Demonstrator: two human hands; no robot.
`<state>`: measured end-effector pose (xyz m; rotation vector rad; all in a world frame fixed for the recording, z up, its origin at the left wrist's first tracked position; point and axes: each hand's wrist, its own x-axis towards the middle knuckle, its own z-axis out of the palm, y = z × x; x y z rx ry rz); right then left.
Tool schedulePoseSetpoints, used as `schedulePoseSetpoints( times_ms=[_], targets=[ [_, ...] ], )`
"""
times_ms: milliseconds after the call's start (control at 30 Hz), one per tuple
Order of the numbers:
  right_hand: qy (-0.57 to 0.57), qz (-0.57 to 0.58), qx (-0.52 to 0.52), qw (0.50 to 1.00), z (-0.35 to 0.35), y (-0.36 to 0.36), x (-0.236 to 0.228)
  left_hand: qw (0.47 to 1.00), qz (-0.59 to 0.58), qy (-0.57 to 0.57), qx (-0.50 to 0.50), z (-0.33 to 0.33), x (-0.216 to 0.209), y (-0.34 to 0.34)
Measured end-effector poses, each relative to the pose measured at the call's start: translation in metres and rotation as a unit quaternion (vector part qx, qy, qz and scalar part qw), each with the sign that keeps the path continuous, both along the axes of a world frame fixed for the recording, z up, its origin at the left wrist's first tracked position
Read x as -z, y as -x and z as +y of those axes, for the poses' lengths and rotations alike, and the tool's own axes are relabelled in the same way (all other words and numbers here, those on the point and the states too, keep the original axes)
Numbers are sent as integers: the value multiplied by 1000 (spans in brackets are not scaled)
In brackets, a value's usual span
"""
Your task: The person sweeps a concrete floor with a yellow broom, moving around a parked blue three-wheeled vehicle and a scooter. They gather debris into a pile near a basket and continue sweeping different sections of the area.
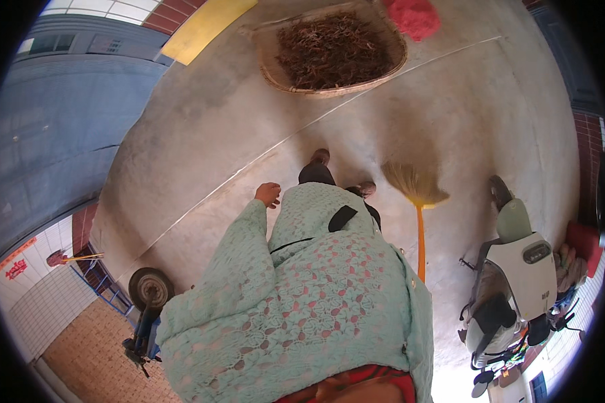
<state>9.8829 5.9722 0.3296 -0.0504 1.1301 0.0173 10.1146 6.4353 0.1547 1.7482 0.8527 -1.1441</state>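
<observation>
Spreading across most of the view, a grey concrete floor [208, 141] is crossed by a pale line; a blue-grey shutter [54, 134] stands along the left. A mint openwork garment [309, 295] covers the person's body. On the right is a white scooter [517, 275]; at the far side lies a shallow woven basket [316, 93] of dark, twiggy stalks [333, 50], just beside a red bundle [413, 20]. Ahead and to the right of the feet, the broom [415, 185] fans its straw bristles on the floor, its orange handle running back beside the garment.

Red characters [15, 269] mark a pale wall at lower left, and a small dark mark sits on the scooter's panel.

The left hand [269, 195] hangs beside the garment, fingers loosely bent and slightly parted. The right hand is hidden, so its grip cannot be told.
</observation>
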Motion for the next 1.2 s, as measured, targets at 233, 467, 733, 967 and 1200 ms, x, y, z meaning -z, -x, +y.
schedulePoseSetpoints(
  times_ms=[233,467,733,967,1200],
  targets=[
    [31,2,63,998,-20,14,-33,998,-55,6,-16,-39,0,-31],
    [-2,-142,97,985,-53,-27,-36,997,-67,-9,-26,-47,-16,-13],
    [-121,-295,173,932,-92,-193,-15,990,-101,24,100,-97,-47,-30],
    [-34,-184,57,981,-132,-313,50,981,-144,117,58,-149,-31,-89],
    [-101,-88,108,985,-120,-341,37,989,-119,88,6,-154,-27,-130]
  ],
)
